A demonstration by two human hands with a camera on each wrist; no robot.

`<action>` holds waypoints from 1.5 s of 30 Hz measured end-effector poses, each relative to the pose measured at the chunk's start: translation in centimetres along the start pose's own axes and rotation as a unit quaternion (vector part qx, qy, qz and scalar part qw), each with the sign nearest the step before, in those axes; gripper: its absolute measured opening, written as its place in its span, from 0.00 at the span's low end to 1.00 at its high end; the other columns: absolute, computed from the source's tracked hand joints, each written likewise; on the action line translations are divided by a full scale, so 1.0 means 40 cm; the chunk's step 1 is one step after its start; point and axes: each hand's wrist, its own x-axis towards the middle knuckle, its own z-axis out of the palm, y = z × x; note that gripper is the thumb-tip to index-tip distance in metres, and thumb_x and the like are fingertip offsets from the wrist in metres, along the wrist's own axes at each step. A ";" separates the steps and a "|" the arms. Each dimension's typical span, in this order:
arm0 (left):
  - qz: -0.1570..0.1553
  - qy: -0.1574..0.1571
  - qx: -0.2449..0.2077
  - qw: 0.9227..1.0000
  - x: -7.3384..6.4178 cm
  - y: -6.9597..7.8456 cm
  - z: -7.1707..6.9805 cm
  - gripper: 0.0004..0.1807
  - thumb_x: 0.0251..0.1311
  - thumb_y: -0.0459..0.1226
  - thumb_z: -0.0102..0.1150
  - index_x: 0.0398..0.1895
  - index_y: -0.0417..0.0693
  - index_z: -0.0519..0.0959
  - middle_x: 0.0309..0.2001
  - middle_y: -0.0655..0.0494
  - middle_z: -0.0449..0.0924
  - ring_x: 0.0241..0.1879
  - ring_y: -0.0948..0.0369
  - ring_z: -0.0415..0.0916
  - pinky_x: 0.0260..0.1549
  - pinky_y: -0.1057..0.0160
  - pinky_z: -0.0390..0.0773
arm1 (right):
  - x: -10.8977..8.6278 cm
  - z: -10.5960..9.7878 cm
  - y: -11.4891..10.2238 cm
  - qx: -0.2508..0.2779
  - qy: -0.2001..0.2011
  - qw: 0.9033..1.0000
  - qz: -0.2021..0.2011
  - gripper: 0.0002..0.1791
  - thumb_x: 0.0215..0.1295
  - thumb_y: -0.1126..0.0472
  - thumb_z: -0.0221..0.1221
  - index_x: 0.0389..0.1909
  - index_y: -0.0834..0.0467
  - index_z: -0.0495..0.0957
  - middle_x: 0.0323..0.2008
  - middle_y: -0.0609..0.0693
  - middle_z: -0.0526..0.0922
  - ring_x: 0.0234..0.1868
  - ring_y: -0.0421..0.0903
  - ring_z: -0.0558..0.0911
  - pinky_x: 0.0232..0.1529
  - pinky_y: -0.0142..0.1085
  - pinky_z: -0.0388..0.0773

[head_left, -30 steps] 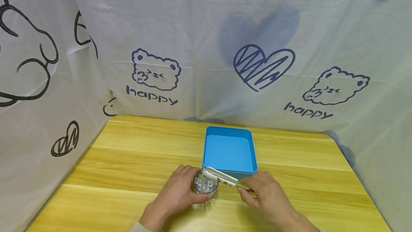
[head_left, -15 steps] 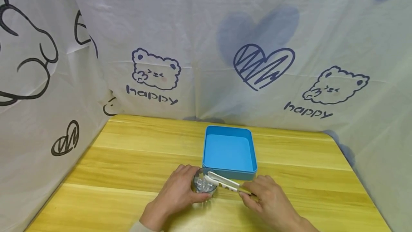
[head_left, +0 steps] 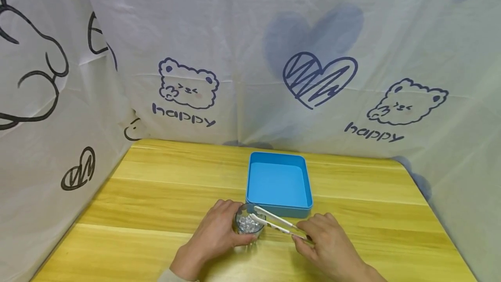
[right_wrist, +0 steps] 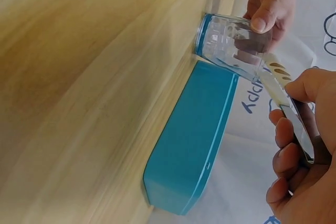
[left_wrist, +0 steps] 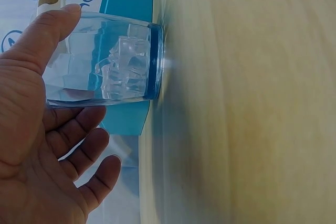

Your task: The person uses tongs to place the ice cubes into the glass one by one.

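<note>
My left hand point(head_left: 219, 229) holds a clear drinking glass point(left_wrist: 155, 61) near its rim, thumb on the near side and fingers on the far side. The glass stands upright on the table, with several clear ice-like cubes point(left_wrist: 125, 64) in its bottom. With my right hand point(head_left: 328, 240) I grip a pair of tongs point(head_left: 275, 217) by the handle, thumb on one side and fingers on the other. Their white arms are spread slightly apart, and the tips reach over the rim into the glass. No cube shows between the tips.
A square blue box point(head_left: 279, 211), with no lid on it, stands just behind the glass and to its right. The wooden table point(head_left: 168, 195) runs back to a printed white cloth point(head_left: 242, 99), which also hangs along the sides.
The tong tips were nearly together at the far left of the glass's rim. They have come slightly right and down, and the arms have parted. My left hand keeps its hold on the glass.
</note>
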 end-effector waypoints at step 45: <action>-0.009 -0.010 -0.011 1.000 0.004 0.003 -0.002 0.44 0.46 0.60 0.81 0.63 0.46 0.80 0.52 0.57 0.83 0.51 0.60 0.73 0.60 0.50 0.78 | -0.162 -0.119 0.250 -0.082 -0.186 0.871 0.448 0.21 0.77 0.50 0.49 0.23 0.57 0.70 0.16 0.50 0.69 0.17 0.49 0.69 0.16 0.43 0.63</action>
